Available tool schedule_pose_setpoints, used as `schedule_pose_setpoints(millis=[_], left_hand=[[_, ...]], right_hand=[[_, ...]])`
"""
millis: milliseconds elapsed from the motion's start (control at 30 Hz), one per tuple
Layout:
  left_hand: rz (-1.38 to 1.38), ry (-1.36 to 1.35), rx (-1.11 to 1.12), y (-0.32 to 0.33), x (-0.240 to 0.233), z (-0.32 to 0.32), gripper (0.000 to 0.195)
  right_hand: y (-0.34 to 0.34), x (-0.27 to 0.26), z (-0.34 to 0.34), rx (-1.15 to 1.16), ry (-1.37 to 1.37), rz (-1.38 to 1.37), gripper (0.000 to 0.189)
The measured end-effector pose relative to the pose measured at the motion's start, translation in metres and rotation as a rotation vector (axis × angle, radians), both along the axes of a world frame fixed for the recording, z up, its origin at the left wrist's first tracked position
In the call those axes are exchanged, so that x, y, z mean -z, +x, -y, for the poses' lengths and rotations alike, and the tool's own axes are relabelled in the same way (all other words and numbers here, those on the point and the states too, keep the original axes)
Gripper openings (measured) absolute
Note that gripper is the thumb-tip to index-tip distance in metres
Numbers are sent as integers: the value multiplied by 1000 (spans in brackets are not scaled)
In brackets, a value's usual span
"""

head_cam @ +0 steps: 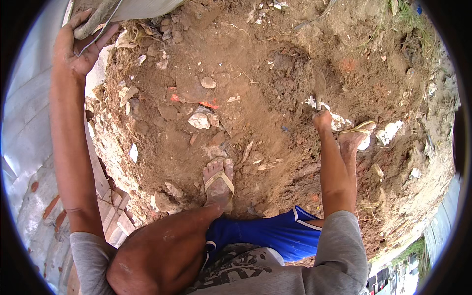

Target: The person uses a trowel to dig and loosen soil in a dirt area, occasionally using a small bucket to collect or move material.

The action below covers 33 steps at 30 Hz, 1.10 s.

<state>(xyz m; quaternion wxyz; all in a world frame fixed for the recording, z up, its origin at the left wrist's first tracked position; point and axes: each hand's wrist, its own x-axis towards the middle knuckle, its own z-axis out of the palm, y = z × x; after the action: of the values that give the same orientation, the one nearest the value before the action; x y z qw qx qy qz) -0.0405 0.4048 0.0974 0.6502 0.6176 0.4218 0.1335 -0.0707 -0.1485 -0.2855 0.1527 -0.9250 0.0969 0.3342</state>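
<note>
At the upper left my left hand is around a rough grey-brown pole, thumb on one side and fingers on the other. A thin wire crosses its palm, and some fingertips are hidden. My right hand is closed on the handle of a soil-coated trowel, low over the ground beside my right foot. The blade points away from me over brown soil. Dark, loosened soil lies just left of the blade. White crumbly material is scattered by the hand.
Corrugated metal sheeting stands along the left, with wood pieces at its foot. Stones and rubble litter the ground near my left foot, in a flip-flop. Grass grows at the upper right. A white chunk lies right of my right foot.
</note>
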Motion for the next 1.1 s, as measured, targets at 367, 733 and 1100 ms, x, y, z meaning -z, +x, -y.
schedule_pose_setpoints(millis=[367, 733, 1100], left_hand=[[-23, 35, -9, 7, 2, 3, 31], [5, -9, -61, -1, 4, -4, 24], [-66, -71, -99, 8, -7, 24, 10]], right_hand=[[-31, 17, -33, -337, 134, -142, 22], [-30, -70, -82, -128, 423, -345, 22], [-155, -222, -201, -519, 432, -26, 26]])
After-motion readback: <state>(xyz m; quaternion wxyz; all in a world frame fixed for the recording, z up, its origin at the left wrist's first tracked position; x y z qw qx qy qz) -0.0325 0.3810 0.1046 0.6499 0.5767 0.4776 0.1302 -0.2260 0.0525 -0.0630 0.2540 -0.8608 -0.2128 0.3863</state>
